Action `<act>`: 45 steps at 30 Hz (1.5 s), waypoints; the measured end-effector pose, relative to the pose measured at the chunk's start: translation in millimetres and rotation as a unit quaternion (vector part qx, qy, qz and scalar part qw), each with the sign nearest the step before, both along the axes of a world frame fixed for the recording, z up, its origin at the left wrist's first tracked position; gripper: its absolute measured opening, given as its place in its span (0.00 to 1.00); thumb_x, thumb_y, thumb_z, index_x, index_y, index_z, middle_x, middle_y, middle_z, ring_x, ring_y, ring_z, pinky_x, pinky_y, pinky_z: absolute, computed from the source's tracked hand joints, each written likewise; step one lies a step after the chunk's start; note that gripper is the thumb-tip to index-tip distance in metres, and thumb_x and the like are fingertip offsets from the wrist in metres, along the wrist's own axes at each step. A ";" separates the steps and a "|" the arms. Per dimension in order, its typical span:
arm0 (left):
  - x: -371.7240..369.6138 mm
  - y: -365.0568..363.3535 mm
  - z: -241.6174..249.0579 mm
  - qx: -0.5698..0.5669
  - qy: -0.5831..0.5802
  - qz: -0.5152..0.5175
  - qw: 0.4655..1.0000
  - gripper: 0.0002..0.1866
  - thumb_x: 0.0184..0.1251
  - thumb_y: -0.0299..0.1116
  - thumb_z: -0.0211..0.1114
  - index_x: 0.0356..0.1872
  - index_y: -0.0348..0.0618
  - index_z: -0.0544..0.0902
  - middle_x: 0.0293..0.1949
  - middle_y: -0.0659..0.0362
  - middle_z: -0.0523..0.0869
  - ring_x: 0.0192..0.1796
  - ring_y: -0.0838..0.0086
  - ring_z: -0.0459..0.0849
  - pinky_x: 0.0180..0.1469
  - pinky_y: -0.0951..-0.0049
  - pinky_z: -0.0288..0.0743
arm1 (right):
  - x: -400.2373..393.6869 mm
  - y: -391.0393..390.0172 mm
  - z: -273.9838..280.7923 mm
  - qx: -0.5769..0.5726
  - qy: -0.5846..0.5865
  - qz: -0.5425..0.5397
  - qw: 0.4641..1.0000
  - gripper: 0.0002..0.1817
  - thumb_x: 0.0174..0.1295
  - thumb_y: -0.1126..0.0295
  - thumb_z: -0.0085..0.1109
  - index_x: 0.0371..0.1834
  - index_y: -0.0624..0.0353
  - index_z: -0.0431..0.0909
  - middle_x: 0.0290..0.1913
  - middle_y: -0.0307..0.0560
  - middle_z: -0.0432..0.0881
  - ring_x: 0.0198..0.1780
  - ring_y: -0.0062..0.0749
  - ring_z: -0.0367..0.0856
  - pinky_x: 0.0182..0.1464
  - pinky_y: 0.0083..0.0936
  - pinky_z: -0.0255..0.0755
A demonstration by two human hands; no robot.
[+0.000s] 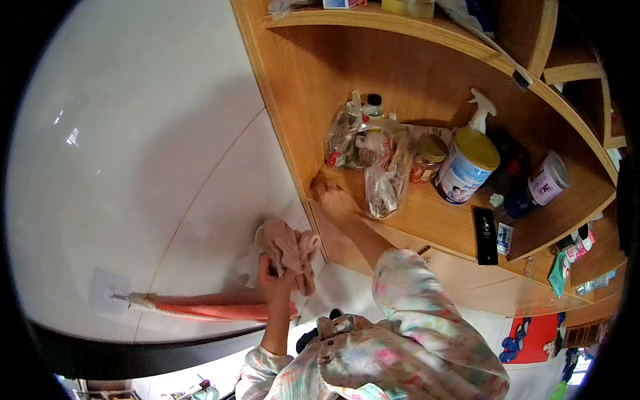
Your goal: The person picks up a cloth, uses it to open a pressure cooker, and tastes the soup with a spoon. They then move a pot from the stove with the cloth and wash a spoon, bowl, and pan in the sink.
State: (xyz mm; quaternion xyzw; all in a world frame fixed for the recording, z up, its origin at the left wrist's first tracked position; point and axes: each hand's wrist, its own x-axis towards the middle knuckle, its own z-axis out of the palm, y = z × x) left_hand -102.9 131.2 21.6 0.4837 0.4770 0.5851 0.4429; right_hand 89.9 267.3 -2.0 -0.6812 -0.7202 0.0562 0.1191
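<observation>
My left hand is shut on a crumpled pink cloth and presses it against the white tiled wall, just left of a wooden shelf unit. My right hand lies flat on the front left corner of the wooden shelf, fingers spread and holding nothing. It sits next to a clear plastic bag of packets. Both of my sleeves are floral.
The shelf holds bagged bottles, a jar, a blue tin with a yellow lid, a white spray bottle, a purple-labelled jar and a black remote. An orange-pink rolled item hangs from a wall hook.
</observation>
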 end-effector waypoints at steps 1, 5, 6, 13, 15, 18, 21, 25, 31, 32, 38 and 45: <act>4.1 7.7 3.8 0.026 0.028 0.007 0.999 0.21 0.42 0.23 0.69 0.40 0.41 0.73 0.38 0.63 0.74 0.41 0.79 0.72 0.45 0.80 0.67 | 0.7 -10.0 2.9 0.026 -0.007 0.001 1.000 0.15 0.53 0.73 0.50 0.46 0.60 0.73 0.44 0.58 0.74 0.43 0.49 0.79 0.41 0.40 0.75; 35.4 41.7 23.0 0.150 0.092 -0.005 0.984 0.22 0.43 0.23 0.68 0.43 0.37 0.73 0.40 0.60 0.73 0.42 0.75 0.73 0.45 0.76 0.69 | 26.3 -100.6 0.3 0.227 0.123 0.077 0.963 0.15 0.44 0.76 0.60 0.39 0.56 0.77 0.40 0.50 0.76 0.38 0.44 0.79 0.36 0.33 0.76; 51.7 45.2 35.3 0.164 0.045 -0.010 0.985 0.23 0.42 0.23 0.68 0.44 0.37 0.73 0.41 0.58 0.73 0.44 0.72 0.73 0.47 0.73 0.69 | 45.1 -121.4 -4.7 0.254 0.114 0.074 0.958 0.14 0.48 0.73 0.58 0.41 0.57 0.75 0.41 0.50 0.75 0.34 0.45 0.78 0.34 0.35 0.75; 123.5 116.3 5.9 0.392 0.368 0.023 0.843 0.24 0.39 0.18 0.64 0.44 0.46 0.80 0.48 0.50 0.72 0.53 0.48 0.68 0.60 0.53 0.62 | 178.5 -177.6 23.1 0.284 0.059 -0.215 0.933 0.12 0.47 0.79 0.56 0.37 0.60 0.76 0.42 0.49 0.76 0.37 0.45 0.76 0.35 0.36 0.73; 129.7 133.0 -21.1 0.342 0.425 -0.003 0.838 0.21 0.40 0.16 0.61 0.39 0.49 0.83 0.49 0.51 0.72 0.55 0.49 0.68 0.59 0.54 0.64 | 195.0 -182.9 14.3 0.274 0.011 -0.215 0.937 0.11 0.47 0.80 0.56 0.36 0.60 0.77 0.43 0.50 0.77 0.38 0.46 0.76 0.37 0.36 0.73; 136.6 137.8 -23.1 0.331 0.437 -0.001 0.836 0.23 0.37 0.16 0.62 0.39 0.49 0.83 0.50 0.52 0.72 0.56 0.49 0.68 0.58 0.57 0.66 | 212.6 -191.8 0.6 0.274 -0.034 -0.181 0.944 0.11 0.49 0.79 0.57 0.37 0.61 0.78 0.44 0.50 0.77 0.41 0.47 0.74 0.40 0.36 0.72; 122.5 134.9 -27.4 0.298 0.410 -0.051 0.861 0.22 0.37 0.17 0.63 0.38 0.50 0.84 0.51 0.53 0.72 0.56 0.50 0.68 0.57 0.57 0.66 | 210.2 -193.5 4.0 0.279 0.009 -0.181 0.943 0.11 0.49 0.78 0.57 0.37 0.61 0.78 0.45 0.50 0.77 0.43 0.48 0.74 0.42 0.37 0.72; 126.7 118.3 -17.4 0.260 0.439 -0.014 0.860 0.20 0.39 0.20 0.63 0.39 0.51 0.83 0.51 0.52 0.72 0.56 0.51 0.68 0.56 0.58 0.67 | 208.5 -192.4 10.2 0.294 0.036 -0.172 0.939 0.11 0.50 0.76 0.58 0.38 0.60 0.78 0.47 0.50 0.76 0.45 0.48 0.74 0.45 0.37 0.71; 135.2 125.0 -6.2 0.220 0.507 -0.003 0.833 0.24 0.38 0.21 0.63 0.43 0.52 0.82 0.57 0.49 0.69 0.60 0.51 0.67 0.57 0.59 0.68 | 210.1 -194.8 -3.6 0.285 0.060 -0.191 0.937 0.12 0.51 0.73 0.58 0.40 0.58 0.78 0.49 0.49 0.75 0.48 0.48 0.73 0.47 0.37 0.70; 140.5 119.0 5.4 0.144 0.535 -0.017 0.832 0.23 0.41 0.23 0.63 0.44 0.54 0.82 0.57 0.50 0.68 0.60 0.51 0.66 0.55 0.59 0.69 | 211.8 -194.7 -3.5 0.281 0.059 -0.192 0.939 0.12 0.51 0.72 0.57 0.40 0.58 0.77 0.49 0.49 0.75 0.49 0.49 0.72 0.47 0.37 0.70; 127.8 118.7 -33.8 0.236 0.494 0.000 0.837 0.24 0.46 0.25 0.63 0.48 0.59 0.80 0.54 0.49 0.67 0.57 0.46 0.65 0.56 0.56 0.68 | 213.3 -196.8 -8.5 0.241 0.057 -0.192 0.950 0.14 0.51 0.72 0.58 0.42 0.59 0.77 0.54 0.53 0.72 0.53 0.51 0.70 0.53 0.39 0.67; 119.8 93.6 -25.5 0.215 0.461 0.016 0.861 0.22 0.45 0.22 0.62 0.45 0.56 0.79 0.51 0.52 0.70 0.53 0.46 0.69 0.50 0.56 0.71 | 219.1 -201.7 -23.6 0.245 0.004 -0.213 0.946 0.16 0.52 0.70 0.59 0.45 0.61 0.75 0.56 0.59 0.70 0.58 0.55 0.67 0.57 0.42 0.65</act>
